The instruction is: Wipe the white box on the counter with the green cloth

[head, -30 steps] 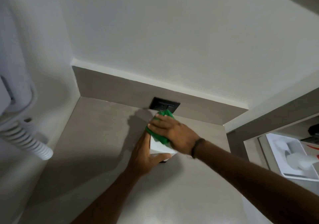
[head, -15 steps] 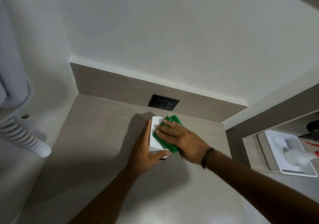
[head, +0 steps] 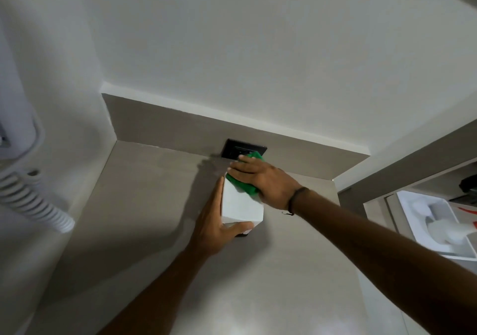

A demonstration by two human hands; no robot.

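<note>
A white box (head: 241, 207) stands on the grey counter (head: 144, 205) near the back wall. My left hand (head: 215, 219) clasps its left side, with the thumb hooked round the near bottom corner. My right hand (head: 263, 179) lies flat over the far end of the box's top and presses the green cloth (head: 244, 183) onto it. Part of the cloth pokes out past my fingertips, in front of a black wall socket (head: 236, 150). The near half of the box's top is bare.
A white hairdryer unit with a coiled cord (head: 31, 200) hangs on the left wall. At right, past a counter edge, a white tray (head: 418, 221) holds white items. The grey backsplash (head: 160, 128) runs behind the box.
My right hand slid the green cloth along the box top: to the near right half a second ago, now back to the far end by the socket. My left hand kept its hold.
</note>
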